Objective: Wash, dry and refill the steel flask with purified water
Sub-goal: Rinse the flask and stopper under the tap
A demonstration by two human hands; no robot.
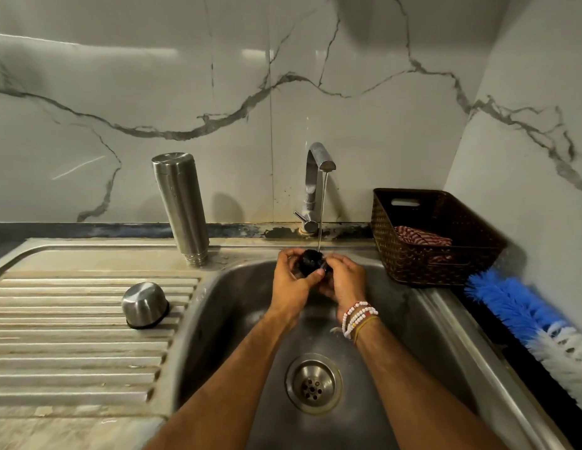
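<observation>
here both hands, left (291, 280) and right (343, 280), clamp a black stopper (310, 261) under the tap (317, 177); flask (181, 206) upended left of it.

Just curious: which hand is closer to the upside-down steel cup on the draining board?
Left. The left hand is over the sink, on the side toward the upturned steel cup; the right hand lies beyond it, farther away.

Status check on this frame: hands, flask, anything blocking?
Both hands gripping black stopper under running tap. Flask inverted on drainboard, draining. Nothing blocking.
</observation>
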